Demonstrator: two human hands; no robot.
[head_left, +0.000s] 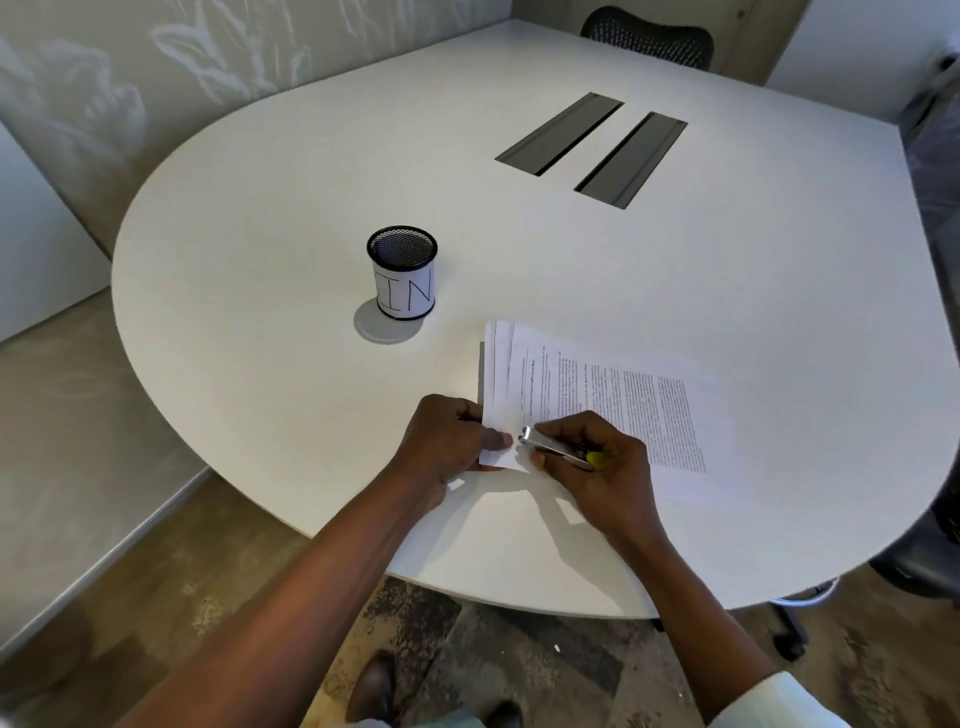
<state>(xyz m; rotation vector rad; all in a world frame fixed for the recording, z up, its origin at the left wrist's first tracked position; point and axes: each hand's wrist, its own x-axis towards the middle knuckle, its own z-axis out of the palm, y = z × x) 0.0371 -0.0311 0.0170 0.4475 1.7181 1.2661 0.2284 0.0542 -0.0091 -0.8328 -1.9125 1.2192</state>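
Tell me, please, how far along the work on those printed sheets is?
Done: the white printed sheets lie stacked on the white table. In hand: the left hand pinches their near corner; the right hand grips a silver stapler-like tool there. Left: no staple shows yet.

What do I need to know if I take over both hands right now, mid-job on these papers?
Left hand: pinches the near corner of the paper stack.
Right hand: grips a silver tool with a yellow end, apparently a stapler, its tip at that same corner.
The stack lies on the white table, sheets slightly fanned at the left edge. A mesh cup marked IN stands apart, further back and to the left.
Done: sheets gathered, tool brought to the corner.
Left: I cannot see whether a staple is in; probably finish at the corner, then check it.
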